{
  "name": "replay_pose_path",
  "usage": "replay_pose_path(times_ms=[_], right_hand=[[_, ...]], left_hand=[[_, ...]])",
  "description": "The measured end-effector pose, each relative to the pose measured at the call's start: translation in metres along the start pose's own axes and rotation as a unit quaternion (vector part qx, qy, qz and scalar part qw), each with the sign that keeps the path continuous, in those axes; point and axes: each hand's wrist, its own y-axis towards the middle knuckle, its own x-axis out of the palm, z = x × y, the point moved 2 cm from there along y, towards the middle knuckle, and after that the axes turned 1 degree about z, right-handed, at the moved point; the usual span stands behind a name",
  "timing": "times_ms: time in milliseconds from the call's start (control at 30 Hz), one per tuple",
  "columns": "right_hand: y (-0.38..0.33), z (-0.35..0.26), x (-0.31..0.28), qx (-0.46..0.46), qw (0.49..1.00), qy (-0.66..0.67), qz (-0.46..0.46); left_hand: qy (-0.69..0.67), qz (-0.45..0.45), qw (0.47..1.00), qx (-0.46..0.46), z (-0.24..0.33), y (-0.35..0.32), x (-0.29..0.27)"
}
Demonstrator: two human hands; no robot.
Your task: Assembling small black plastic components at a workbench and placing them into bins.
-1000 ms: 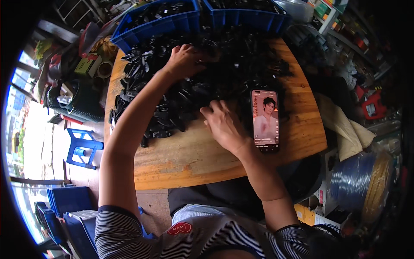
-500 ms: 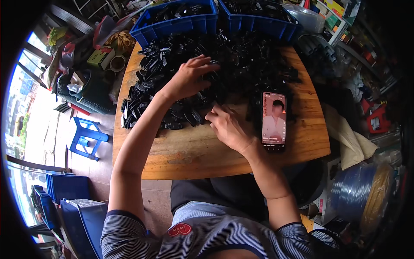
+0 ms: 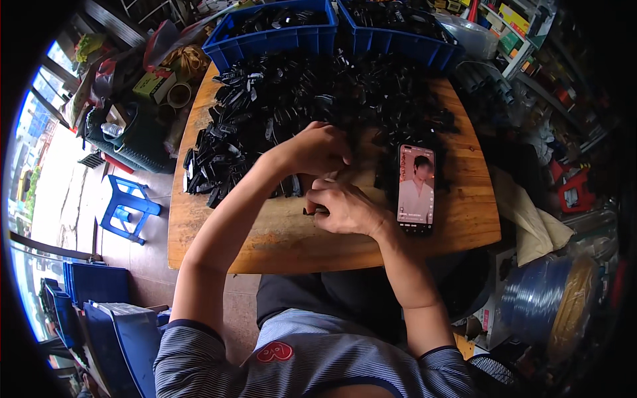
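Note:
Small black plastic parts (image 3: 225, 156) lie in a wide heap over the far and left side of the wooden table (image 3: 265, 245). At the near edge of this heap my left hand (image 3: 317, 151) has its fingers curled downward; what they hold, if anything, is hidden. Just nearer to me, my right hand (image 3: 348, 209) is closed low over the bare wood. A small black part (image 3: 321, 210) pokes out from between its thumb and fingers. The two hands are close together, the left beyond the right.
Two blue crates (image 3: 272, 41) of black parts stand at the table's far edge. A phone (image 3: 416, 186) with a lit screen lies right of my right hand. A blue stool (image 3: 131, 207) stands on the floor at left. Wrapped coils (image 3: 544, 298) sit at lower right.
My left hand has come back from over the heap toward me, and its spread fingers have curled. My right hand has shifted slightly nearer, and a black part now shows in it.

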Motion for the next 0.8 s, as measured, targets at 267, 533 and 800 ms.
replay_pose_path(times_ms=[267, 533, 800], right_hand=[[-0.005, 0.002, -0.051, 0.040, 0.987, 0.125, 0.090], [-0.013, -0.002, -0.055, 0.108, 0.858, 0.421, 0.274], [-0.030, -0.012, -0.006, 0.111, 0.936, -0.012, 0.333]], left_hand=[[-0.113, 0.331, 0.928, -0.126, 0.008, -0.094, -0.008], [0.051, 0.328, 0.942, -0.049, 0.045, -0.069, 0.032], [-0.118, 0.280, 0.953, 0.004, 0.039, -0.077, 0.039]])
